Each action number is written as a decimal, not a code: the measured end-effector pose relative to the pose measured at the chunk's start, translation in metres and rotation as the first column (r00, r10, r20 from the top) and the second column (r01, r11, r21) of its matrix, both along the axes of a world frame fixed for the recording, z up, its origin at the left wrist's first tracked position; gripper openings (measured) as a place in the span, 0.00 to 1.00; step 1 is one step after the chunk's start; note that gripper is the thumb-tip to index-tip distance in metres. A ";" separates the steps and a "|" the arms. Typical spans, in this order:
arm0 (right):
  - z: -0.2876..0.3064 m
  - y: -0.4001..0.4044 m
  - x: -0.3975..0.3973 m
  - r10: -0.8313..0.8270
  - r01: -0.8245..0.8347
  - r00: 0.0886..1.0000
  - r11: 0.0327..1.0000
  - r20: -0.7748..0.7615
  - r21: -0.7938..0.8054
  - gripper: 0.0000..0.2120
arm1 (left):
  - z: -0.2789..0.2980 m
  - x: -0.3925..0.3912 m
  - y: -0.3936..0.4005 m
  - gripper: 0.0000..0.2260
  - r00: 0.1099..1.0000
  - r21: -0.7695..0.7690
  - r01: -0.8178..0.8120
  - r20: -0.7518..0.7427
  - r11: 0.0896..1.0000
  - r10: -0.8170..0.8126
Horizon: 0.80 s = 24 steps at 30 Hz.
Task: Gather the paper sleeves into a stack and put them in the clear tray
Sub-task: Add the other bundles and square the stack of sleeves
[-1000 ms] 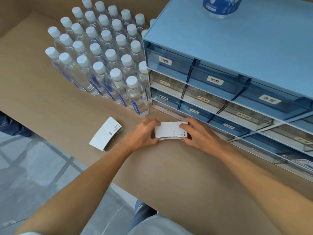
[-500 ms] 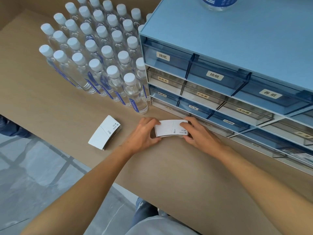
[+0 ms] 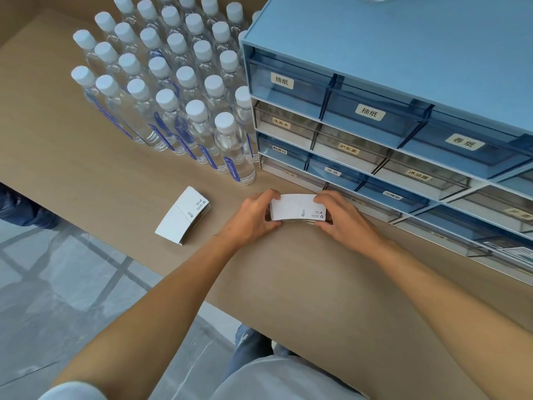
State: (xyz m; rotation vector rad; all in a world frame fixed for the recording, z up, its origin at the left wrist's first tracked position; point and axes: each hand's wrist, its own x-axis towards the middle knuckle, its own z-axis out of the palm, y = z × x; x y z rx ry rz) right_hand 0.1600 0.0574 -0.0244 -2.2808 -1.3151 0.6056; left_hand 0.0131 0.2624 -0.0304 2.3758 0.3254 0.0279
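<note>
Both hands, left hand [image 3: 253, 217] and right hand [image 3: 343, 220], clamp a stack of paper sleeves [image 3: 298, 207] on the table [image 3: 86, 168]; a second stack [image 3: 183, 216] lies at nine o'clock, beside the drawer cabinet [image 3: 403, 67].

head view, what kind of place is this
Probably a hotel supply or housekeeping stockroom: a labelled drawer cabinet for toiletries and tissue, massed water bottles, and paper sleeves being stacked on a counter.

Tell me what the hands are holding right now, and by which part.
Both hands, left and right, hold one stack of white paper sleeves by its short ends, fingers on each end, low over the tan table.
</note>
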 end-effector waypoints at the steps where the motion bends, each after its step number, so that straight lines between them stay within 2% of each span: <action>1: 0.001 0.000 0.000 -0.005 0.005 1.000 1.000 -0.006 -0.010 0.25 | 0.000 0.001 0.001 0.25 1.000 -0.014 0.004 -0.019 1.000 -0.004; 11: -0.002 0.006 -0.008 -0.052 0.052 0.999 0.996 -0.004 -0.068 0.25 | 0.005 0.013 0.003 0.25 0.984 -0.050 0.017 -0.174 0.999 -0.026; 20: -0.001 0.006 -0.011 -0.032 0.044 0.989 0.996 0.145 -0.080 0.24 | -0.002 0.014 0.002 0.25 0.994 0.001 0.014 -0.107 1.000 -0.013; 24: -0.002 0.004 -0.011 -0.025 0.037 0.991 0.995 0.131 -0.090 0.27 | -0.004 0.010 0.004 0.25 0.998 0.015 0.019 -0.052 1.000 -0.018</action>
